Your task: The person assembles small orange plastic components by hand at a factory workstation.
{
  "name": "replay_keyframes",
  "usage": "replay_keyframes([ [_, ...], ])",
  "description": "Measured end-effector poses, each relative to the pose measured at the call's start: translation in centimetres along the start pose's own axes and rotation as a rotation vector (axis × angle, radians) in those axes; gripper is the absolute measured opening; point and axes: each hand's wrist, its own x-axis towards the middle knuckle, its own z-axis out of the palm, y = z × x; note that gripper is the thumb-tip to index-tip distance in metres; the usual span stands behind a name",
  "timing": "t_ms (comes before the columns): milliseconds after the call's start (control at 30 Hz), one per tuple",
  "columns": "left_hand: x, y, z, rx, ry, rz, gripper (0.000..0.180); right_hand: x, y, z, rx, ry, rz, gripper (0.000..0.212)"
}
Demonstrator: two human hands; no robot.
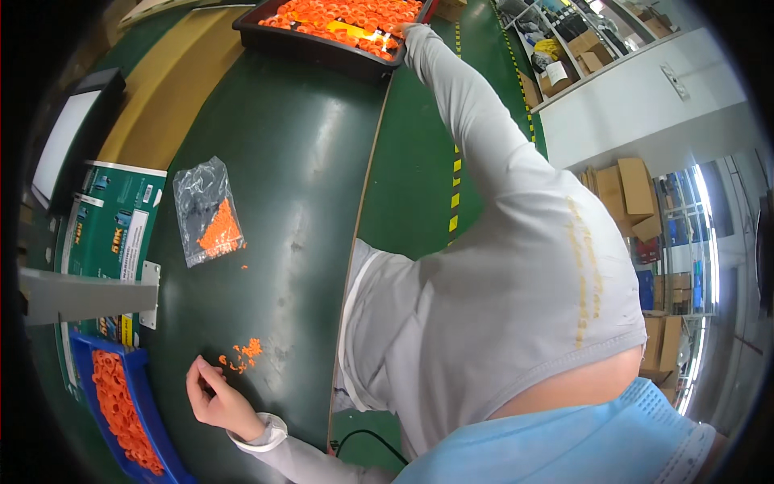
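My left hand (222, 405) is low over the green work table (274, 202), thumb and forefinger brought together in a pinch. Anything between the fingertips is too small to make out. Beside them lies a loose scatter of small orange pieces (251, 348). My right arm stretches far out to a black tray (318, 50) heaped with orange ring-like parts (355, 12). At that tray's right edge is my right hand (409, 30), tiny and partly hidden, so its grip is unclear. A clear plastic bag (189, 210) with small orange pieces (219, 230) lies flat on the table.
A blue bin (139, 375) of orange ring-like parts stands at the lower left. Near it are a grey metal arm with a plate (149, 294), a green printed carton (121, 206) and a dark-framed screen (68, 137). Shelves with boxes (584, 48) are beyond the aisle.
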Motion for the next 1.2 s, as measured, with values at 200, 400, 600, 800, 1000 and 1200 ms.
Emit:
replay_keyframes([
  [200,-2.4,1.1,-2.3,0.182,0.087,-0.092,0.014,-11.9,5.2,10.9,0.223,-0.215,-0.167,0.019],
  [400,-1.7,0.0,-1.7,0.148,0.036,-0.037,0.014,-13.6,7.6,3.5,0.235,0.036,-0.084,0.039],
  [600,-1.6,0.1,-1.5,0.158,0.041,-0.052,0.015,-20.1,5.8,1.3,0.425,0.185,-0.388,0.013],
  [800,-1.7,-0.1,-1.8,0.17,0.031,-0.036,0.015,-20.3,4.6,1.6,0.538,0.188,-0.671,0.009],
  [1000,-1.6,0.0,-1.7,0.167,0.044,-0.048,0.015,-16.4,3.7,2.3,0.55,0.165,-0.908,0.009],
  [1200,-1.6,-0.1,-1.8,0.166,0.035,-0.04,0.016,-16.9,2.9,4.0,0.528,0.162,-0.864,0.017],
])
